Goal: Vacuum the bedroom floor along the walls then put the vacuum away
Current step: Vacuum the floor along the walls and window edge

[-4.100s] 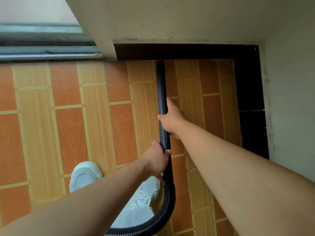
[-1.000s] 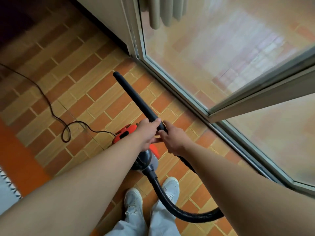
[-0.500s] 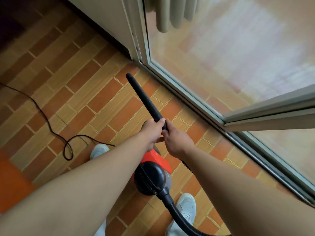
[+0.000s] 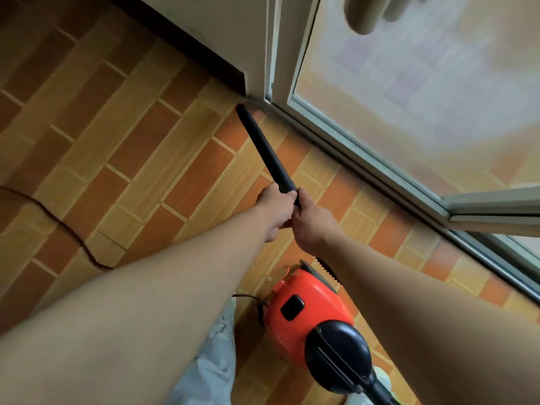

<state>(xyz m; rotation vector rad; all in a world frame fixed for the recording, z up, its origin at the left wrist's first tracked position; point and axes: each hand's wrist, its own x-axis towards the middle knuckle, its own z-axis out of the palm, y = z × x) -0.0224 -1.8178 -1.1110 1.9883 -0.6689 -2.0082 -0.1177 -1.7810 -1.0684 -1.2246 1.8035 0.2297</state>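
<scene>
A black vacuum wand (image 4: 264, 150) slants up and left across the tiled floor (image 4: 137, 147). Its tip sits in the corner where the dark skirting (image 4: 187, 45) meets the sliding door frame (image 4: 277, 51). My left hand (image 4: 276, 210) grips the wand's near end, and my right hand (image 4: 314, 222) grips it right beside, the two hands touching. The red and black vacuum body (image 4: 309, 314) stands on the floor below my hands, between my arms. Its ribbed hose (image 4: 328, 270) shows only in a short piece behind my right forearm.
A frosted glass sliding door (image 4: 409, 92) on a metal track (image 4: 365, 173) runs along the right. A black power cord (image 4: 61, 226) snakes over the tiles at left. My trouser legs (image 4: 210, 366) and a white shoe (image 4: 377, 378) stand near the vacuum body.
The wand's tip has moved forward from the open tiles into the corner by the door frame. The view has shifted forward, so the vacuum body now lies lower right in view.
</scene>
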